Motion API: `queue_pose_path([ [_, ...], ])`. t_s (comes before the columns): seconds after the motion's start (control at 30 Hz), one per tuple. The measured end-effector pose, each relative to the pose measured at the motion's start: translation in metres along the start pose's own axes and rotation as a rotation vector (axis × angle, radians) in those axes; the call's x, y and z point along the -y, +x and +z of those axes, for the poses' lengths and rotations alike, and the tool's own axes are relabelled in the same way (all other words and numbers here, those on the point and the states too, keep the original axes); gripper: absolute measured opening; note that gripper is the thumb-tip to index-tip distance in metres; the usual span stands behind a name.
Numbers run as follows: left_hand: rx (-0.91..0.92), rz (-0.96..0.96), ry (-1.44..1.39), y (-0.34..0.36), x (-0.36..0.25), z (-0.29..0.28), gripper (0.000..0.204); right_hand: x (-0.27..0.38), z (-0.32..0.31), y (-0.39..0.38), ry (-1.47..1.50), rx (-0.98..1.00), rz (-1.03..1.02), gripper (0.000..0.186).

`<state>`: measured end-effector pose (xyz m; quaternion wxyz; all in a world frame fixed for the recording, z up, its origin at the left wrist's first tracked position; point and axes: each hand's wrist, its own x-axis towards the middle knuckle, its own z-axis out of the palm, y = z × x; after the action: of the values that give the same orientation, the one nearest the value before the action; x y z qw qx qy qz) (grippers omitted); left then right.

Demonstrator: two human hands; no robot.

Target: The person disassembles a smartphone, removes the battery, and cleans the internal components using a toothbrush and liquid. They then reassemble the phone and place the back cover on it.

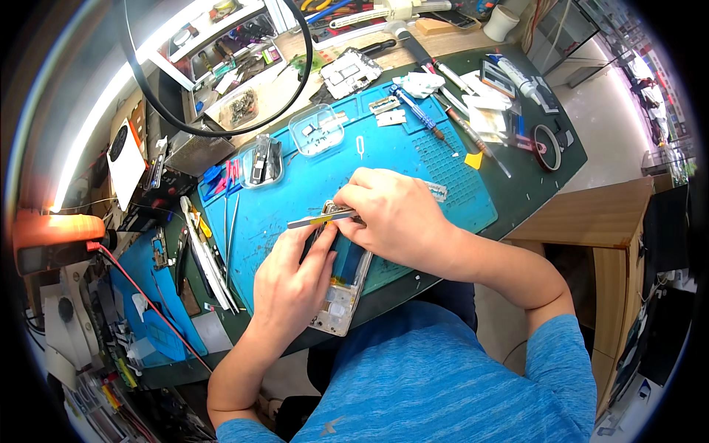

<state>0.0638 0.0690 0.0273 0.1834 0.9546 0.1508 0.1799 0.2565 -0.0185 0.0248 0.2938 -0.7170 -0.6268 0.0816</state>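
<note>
An opened phone (342, 304) with bare metal at its lower end lies slantwise at the front edge of the blue work mat, its upper part mostly covered by my hands. My left hand (290, 279) is closed on its left side, with fingertips pressed near the phone's upper half. In my right hand (389, 219), pinched between thumb and fingers, is a slim flat silver metal tool (314, 220) with a yellow mark. It points left across the phone, just above my left fingertips. What its hidden end touches cannot be made out.
On the blue mat (295, 184) stand two clear plastic boxes (316, 130) with small parts. A SIM pin (360, 145), a blue screwdriver (421, 114) and tweezers (233, 229) lie around. A black cable loop (221, 134) hangs at upper left; a tape roll (546, 148) is at right.
</note>
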Motion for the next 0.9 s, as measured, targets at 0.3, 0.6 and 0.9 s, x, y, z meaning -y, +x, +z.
queue_pose_path([
  [0.3, -0.007, 0.04, 0.042, -0.001, 0.002, 0.001, 0.044, 0.002, 0.002, 0.008, 0.029, 0.071, 0.085, 0.018],
  [0.6, -0.001, 0.043, 0.053, -0.001, 0.002, 0.0, 0.043, -0.003, 0.001, 0.014, -0.012, 0.116, 0.036, 0.02],
  [0.9, 0.006, 0.12, 0.026, 0.005, 0.005, 0.0, 0.039, -0.023, -0.013, 0.02, 0.08, 0.095, -0.036, 0.017],
])
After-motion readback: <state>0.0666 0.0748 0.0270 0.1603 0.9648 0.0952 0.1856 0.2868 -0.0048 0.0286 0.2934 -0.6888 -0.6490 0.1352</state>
